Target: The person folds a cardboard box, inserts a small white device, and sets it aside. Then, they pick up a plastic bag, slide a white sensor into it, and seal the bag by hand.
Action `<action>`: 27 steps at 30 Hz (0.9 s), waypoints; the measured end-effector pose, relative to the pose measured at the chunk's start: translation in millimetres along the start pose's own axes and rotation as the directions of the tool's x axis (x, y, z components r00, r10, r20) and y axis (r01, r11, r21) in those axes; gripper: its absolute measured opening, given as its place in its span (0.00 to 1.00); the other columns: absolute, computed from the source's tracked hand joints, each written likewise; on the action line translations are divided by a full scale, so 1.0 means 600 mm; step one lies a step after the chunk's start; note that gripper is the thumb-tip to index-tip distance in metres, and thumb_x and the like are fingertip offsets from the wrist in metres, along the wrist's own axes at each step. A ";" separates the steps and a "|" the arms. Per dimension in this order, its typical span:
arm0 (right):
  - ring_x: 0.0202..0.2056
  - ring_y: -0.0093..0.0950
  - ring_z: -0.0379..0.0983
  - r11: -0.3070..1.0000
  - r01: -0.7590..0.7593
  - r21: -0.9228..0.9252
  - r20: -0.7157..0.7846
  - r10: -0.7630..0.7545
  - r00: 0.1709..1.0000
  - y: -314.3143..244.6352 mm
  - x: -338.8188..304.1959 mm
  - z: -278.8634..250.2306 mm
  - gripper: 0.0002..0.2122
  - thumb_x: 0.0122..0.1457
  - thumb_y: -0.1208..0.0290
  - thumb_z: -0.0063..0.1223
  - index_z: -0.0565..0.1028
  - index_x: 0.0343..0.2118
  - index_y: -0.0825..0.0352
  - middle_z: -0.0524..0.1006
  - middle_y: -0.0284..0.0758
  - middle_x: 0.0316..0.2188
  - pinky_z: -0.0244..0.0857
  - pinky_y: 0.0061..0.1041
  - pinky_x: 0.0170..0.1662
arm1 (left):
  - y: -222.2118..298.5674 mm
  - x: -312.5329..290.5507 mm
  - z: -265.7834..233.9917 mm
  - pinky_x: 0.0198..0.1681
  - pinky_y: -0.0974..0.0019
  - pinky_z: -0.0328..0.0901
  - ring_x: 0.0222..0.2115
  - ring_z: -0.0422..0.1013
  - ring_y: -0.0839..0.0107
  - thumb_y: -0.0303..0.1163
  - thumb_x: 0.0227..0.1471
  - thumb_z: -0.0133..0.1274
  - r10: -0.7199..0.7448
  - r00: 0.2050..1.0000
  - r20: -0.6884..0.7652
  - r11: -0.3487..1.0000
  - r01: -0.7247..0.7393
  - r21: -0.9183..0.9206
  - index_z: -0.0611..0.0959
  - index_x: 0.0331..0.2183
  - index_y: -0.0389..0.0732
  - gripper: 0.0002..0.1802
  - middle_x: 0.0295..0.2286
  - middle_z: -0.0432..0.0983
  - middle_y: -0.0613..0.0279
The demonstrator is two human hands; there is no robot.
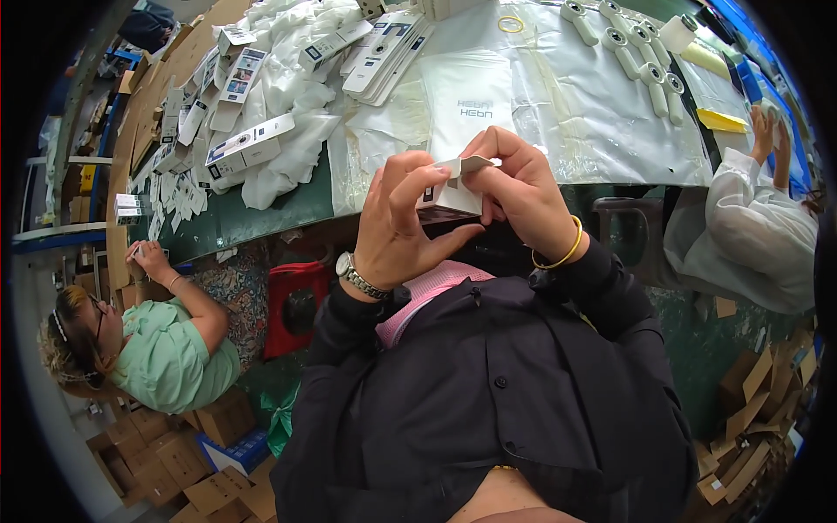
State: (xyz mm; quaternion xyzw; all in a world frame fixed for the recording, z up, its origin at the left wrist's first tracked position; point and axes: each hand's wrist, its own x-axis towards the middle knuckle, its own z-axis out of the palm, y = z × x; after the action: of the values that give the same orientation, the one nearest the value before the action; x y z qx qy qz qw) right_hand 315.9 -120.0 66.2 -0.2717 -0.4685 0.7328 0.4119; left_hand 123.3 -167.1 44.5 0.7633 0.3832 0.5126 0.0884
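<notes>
A small white cardboard box (455,199) is held between my two hands, over the near edge of the table. My left hand (392,222) grips its left side, thumb below and fingers bent above. With thumb and forefinger, my right hand (521,185) pinches a raised flap at the box's top. The box's inside is hidden by the fingers and flap. Just beyond my hands lies a stack of white plastic bags (466,91) with grey print. Flat white box blanks (384,59) rest to the left of the bags.
Printed white boxes (248,146) and crumpled white bags (292,83) pile up at the left. White handheld devices with round heads (652,74) lie at the far right, near yellow paper (722,120). Co-workers sit on both sides. A red stool (292,301) stands below the table.
</notes>
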 end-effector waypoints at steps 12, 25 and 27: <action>0.28 0.20 0.75 0.987 0.100 -0.126 0.036 -0.096 0.995 0.023 -0.005 0.014 0.07 0.63 0.78 0.59 0.75 0.41 0.70 0.78 0.33 0.35 0.67 0.17 0.28 | 0.013 -0.004 -0.014 0.33 0.57 0.72 0.32 0.77 0.53 0.26 0.36 0.73 -0.084 0.985 0.152 0.969 0.045 0.245 0.66 0.50 0.44 0.42 0.39 0.74 0.53; 0.46 0.38 0.82 0.567 0.487 -0.664 0.193 -0.499 0.844 0.029 -0.016 0.020 0.16 0.54 0.82 0.70 0.80 0.45 0.70 0.81 0.45 0.47 0.74 0.31 0.50 | 0.030 0.002 0.006 0.41 0.51 0.71 0.39 0.77 0.48 0.35 0.40 0.75 -0.192 0.978 -0.082 0.927 0.208 0.312 0.69 0.54 0.38 0.43 0.43 0.76 0.49; 0.46 0.36 0.82 0.580 0.473 -0.663 0.142 -0.522 0.841 0.025 -0.018 0.021 0.14 0.55 0.81 0.70 0.80 0.44 0.70 0.81 0.45 0.46 0.74 0.29 0.50 | 0.033 -0.002 0.007 0.43 0.50 0.71 0.40 0.77 0.48 0.35 0.40 0.74 -0.129 0.989 -0.077 0.875 0.150 0.461 0.69 0.55 0.37 0.43 0.43 0.76 0.49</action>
State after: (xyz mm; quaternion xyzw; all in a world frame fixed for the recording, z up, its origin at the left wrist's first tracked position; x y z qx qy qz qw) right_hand 306.3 -138.6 57.8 -0.2845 -0.7438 0.3564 0.4887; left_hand 136.2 -180.4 52.1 0.7212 0.5508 0.4145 -0.0690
